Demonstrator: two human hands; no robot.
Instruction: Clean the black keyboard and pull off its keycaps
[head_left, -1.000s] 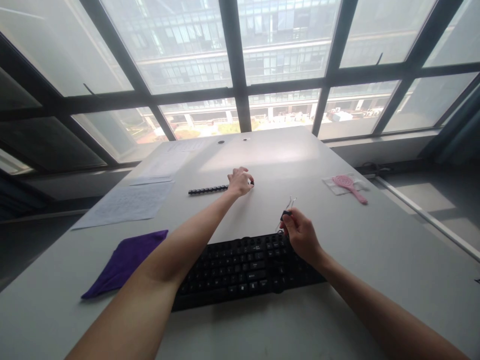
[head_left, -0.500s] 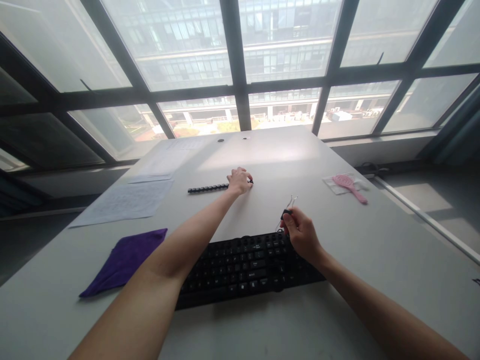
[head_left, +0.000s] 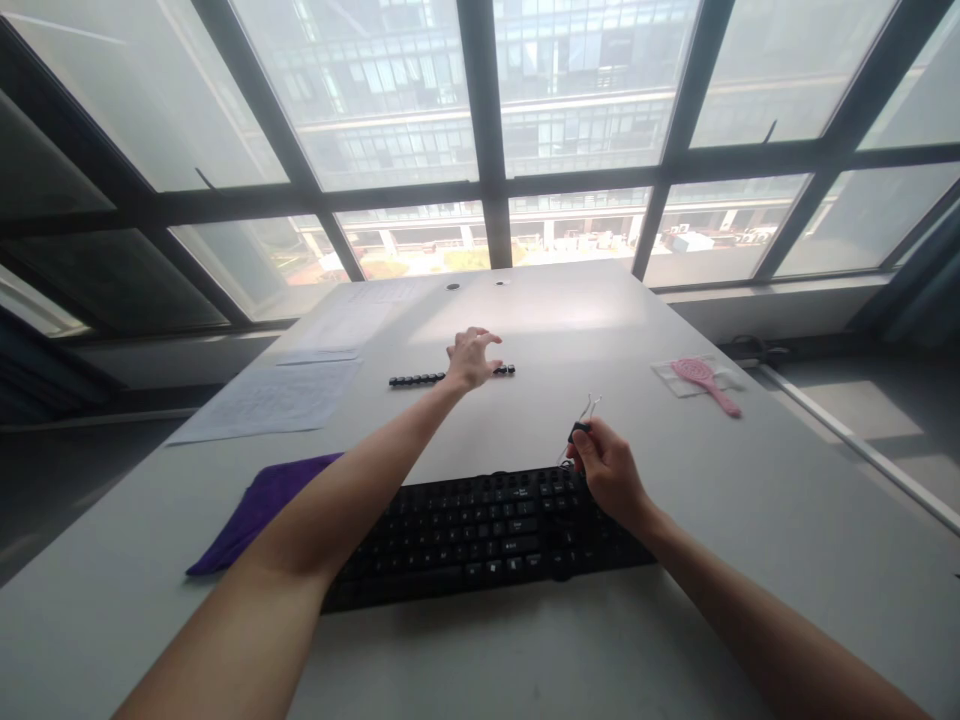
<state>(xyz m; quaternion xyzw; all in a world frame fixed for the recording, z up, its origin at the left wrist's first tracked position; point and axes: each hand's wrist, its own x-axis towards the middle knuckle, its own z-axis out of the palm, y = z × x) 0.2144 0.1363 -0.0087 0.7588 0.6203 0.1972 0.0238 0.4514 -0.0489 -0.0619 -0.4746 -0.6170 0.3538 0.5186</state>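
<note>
My left hand is stretched out over a row of small black keycaps on the table. Its thumb and fingers are spread apart with nothing between them, and it hides the middle of the row. The row's right end shows just beyond the thumb. My right hand is closed around a wire keycap puller with a black grip, its two thin prongs pointing up. Below both hands lies a black keyboard; the right hand is above its upper right part and hides some of it.
Left of the keyboard, a purple cloth pouch lies partly under my left forearm. Printed paper sheets are spread on the left of the white table. On the right, a pink hairbrush rests on a clear plastic bag. Windows stand behind.
My left hand has opened its pinch at the right end of the keycap row and lifted a little, leaving keycaps there. My right hand keeps hold of the puller. The view has shifted slightly.
</note>
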